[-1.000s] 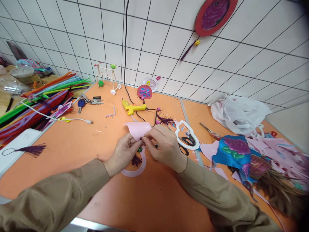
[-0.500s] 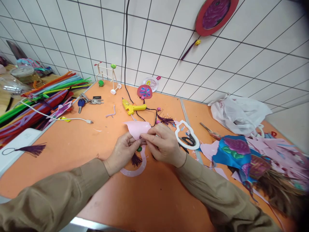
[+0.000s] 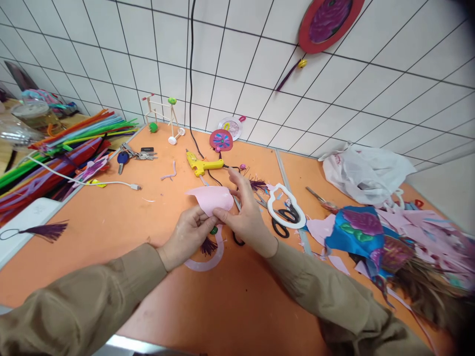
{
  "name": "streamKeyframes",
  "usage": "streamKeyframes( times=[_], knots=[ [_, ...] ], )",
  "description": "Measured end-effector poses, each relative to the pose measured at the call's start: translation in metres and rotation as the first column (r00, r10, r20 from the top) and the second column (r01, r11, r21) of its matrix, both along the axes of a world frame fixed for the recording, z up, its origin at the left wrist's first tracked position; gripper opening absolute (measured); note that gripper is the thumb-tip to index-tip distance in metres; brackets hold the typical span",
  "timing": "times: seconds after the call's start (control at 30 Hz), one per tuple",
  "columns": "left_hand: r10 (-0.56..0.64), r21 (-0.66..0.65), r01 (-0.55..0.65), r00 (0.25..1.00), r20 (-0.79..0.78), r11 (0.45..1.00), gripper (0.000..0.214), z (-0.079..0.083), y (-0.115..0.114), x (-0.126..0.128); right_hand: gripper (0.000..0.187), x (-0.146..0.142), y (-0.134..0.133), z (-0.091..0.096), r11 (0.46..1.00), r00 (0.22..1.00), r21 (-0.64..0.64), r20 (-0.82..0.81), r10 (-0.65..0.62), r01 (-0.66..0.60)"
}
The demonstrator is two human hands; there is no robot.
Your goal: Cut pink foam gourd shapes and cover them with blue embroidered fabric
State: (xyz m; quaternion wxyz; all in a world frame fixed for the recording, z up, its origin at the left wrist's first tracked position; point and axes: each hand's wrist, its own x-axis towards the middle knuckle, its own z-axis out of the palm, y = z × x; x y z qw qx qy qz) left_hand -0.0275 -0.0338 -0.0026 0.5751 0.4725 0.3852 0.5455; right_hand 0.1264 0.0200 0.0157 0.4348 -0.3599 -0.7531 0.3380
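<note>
A curved piece of thin pink sheet [image 3: 213, 199] is pinched between the thumb and fingers of my left hand [image 3: 183, 235]. My right hand [image 3: 248, 215] is beside its right edge, fingers spread and raised, with the thumb at the sheet's lower edge. Under the hands, a pale pink ring-shaped cutout [image 3: 202, 264] lies on the table, partly covered. A dark purple tassel [image 3: 208, 246] and a green bead [image 3: 213, 230] show just below my left fingers. Beyond the sheet lies a yellow glue gun [image 3: 206, 165].
Right of my hands are a white wavy frame [image 3: 270, 205] and black-handled scissors [image 3: 280, 230]. Farther right lie pink and blue scraps [image 3: 354, 230] and a white plastic bag [image 3: 363, 173]. Keys [image 3: 122, 159], a white cable [image 3: 111, 185] and colourful pipe cleaners [image 3: 70, 153] are at left.
My right hand has gone from a pinch at the pink sheet to spread fingers, raised along its right side. My left hand keeps its hold. More of the scissors shows.
</note>
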Motion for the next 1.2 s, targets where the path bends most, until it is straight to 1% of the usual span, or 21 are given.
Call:
streamKeyframes(
  times=[0.07, 0.1, 0.13, 0.2, 0.27, 0.33, 0.37, 0.47, 0.5, 0.53, 0.57, 0.6, 0.63, 0.67, 0.73, 0.8, 0.93, 1.0, 1.13, 1.2],
  knots=[
    [-0.007, -0.019, 0.008, 1.000, 0.020, 1.000, 0.034, 0.000, 0.000, 0.000, 0.079, 0.002, 0.001, 0.004, 0.988, 0.989, -0.141, -0.144, 0.039, -0.060],
    [-0.002, -0.035, 0.003, 0.999, 0.035, 0.999, 0.037, 0.001, 0.000, 0.000, 0.074, 0.003, 0.002, 0.007, 0.974, 0.971, -0.208, -0.236, 0.038, -0.089],
    [0.006, -0.052, -0.004, 0.999, 0.047, 0.999, 0.040, 0.002, 0.000, 0.000, 0.068, 0.004, 0.002, 0.009, 0.957, 0.945, -0.271, -0.326, 0.013, -0.107],
    [0.021, -0.078, -0.016, 0.998, 0.060, 0.997, 0.044, 0.004, 0.000, 0.000, 0.054, 0.006, 0.003, 0.014, 0.916, 0.884, -0.388, -0.458, -0.091, -0.107],
    [0.022, -0.082, -0.017, 0.998, 0.062, 0.996, 0.045, 0.006, 0.001, 0.000, 0.044, 0.008, 0.004, 0.015, 0.847, 0.848, -0.518, -0.497, -0.183, -0.121],
    [0.019, -0.072, -0.014, 0.998, 0.064, 0.997, 0.046, 0.007, 0.002, -0.001, 0.043, 0.009, 0.005, 0.014, 0.770, 0.842, -0.620, -0.488, -0.230, -0.149],
    [0.021, -0.067, -0.017, 0.998, 0.065, 0.998, 0.046, 0.007, 0.002, -0.001, 0.044, 0.010, 0.005, 0.013, 0.746, 0.837, -0.648, -0.487, -0.251, -0.153],
    [0.041, -0.055, -0.038, 0.997, 0.067, 0.998, 0.044, 0.008, 0.002, -0.002, 0.045, 0.015, 0.007, 0.010, 0.702, 0.804, -0.694, -0.505, -0.314, -0.162],
    [0.042, -0.049, -0.039, 0.997, 0.065, 0.998, 0.043, 0.008, 0.002, -0.002, 0.046, 0.016, 0.007, 0.010, 0.664, 0.813, -0.722, -0.497, -0.304, -0.193],
    [0.035, -0.040, -0.032, 0.997, 0.065, 0.999, 0.043, 0.008, 0.002, -0.003, 0.048, 0.017, 0.007, 0.010, 0.607, 0.835, -0.757, -0.482, -0.266, -0.243],
    [0.021, -0.030, -0.019, 0.998, 0.066, 0.999, 0.042, 0.008, 0.001, -0.003, 0.050, 0.017, 0.006, 0.011, 0.543, 0.858, -0.785, -0.470, -0.208, -0.299],
    [0.002, -0.020, -0.001, 0.998, 0.069, 1.000, 0.042, 0.009, 0.001, -0.003, 0.050, 0.016, 0.004, 0.011, 0.490, 0.870, -0.797, -0.472, -0.143, -0.352],
    [-0.019, -0.014, 0.020, 0.997, 0.073, 1.000, 0.042, 0.009, 0.000, -0.002, 0.048, 0.014, 0.002, 0.012, 0.461, 0.866, -0.791, -0.491, -0.088, -0.402],
    [-0.038, -0.014, 0.039, 0.996, 0.077, 0.999, 0.042, 0.010, -0.001, -0.002, 0.045, 0.012, 0.000, 0.012, 0.460, 0.852, -0.770, -0.522, -0.053, -0.443],
    [-0.062, -0.025, 0.065, 0.995, 0.079, 0.998, 0.041, 0.011, -0.003, -0.002, 0.039, 0.006, -0.004, 0.012, 0.512, 0.818, -0.712, -0.574, -0.032, -0.480],
    [-0.072, -0.042, 0.075, 0.994, 0.077, 0.996, 0.041, 0.012, -0.005, -0.002, 0.036, 0.003, -0.008, 0.011, 0.570, 0.806, -0.678, -0.590, -0.046, -0.464],
    [-0.091, -0.069, 0.097, 0.993, 0.080, 0.993, 0.041, 0.012, -0.008, -0.001, 0.034, 0.002, -0.015, 0.008, 0.640, 0.794, -0.638, -0.603, -0.069, -0.429],
    [-0.118, -0.077, 0.125, 0.989, 0.090, 0.989, 0.040, 0.010, -0.009, -0.001, 0.035, 0.004, -0.018, 0.006, 0.656, 0.788, -0.623, -0.612, -0.069, -0.426],
    [-0.180, -0.066, 0.190, 0.975, 0.131, 0.980, 0.035, 0.006, -0.009, -0.002, 0.034, 0.005, -0.023, 0.004, 0.655, 0.783, -0.632, -0.614, -0.098, -0.414],
    [-0.186, -0.081, 0.198, 0.973, 0.136, 0.977, 0.033, 0.005, -0.009, -0.002, 0.033, 0.005, -0.024, 0.003, 0.659, 0.779, -0.634, -0.616, -0.114, -0.405]
  ],
)
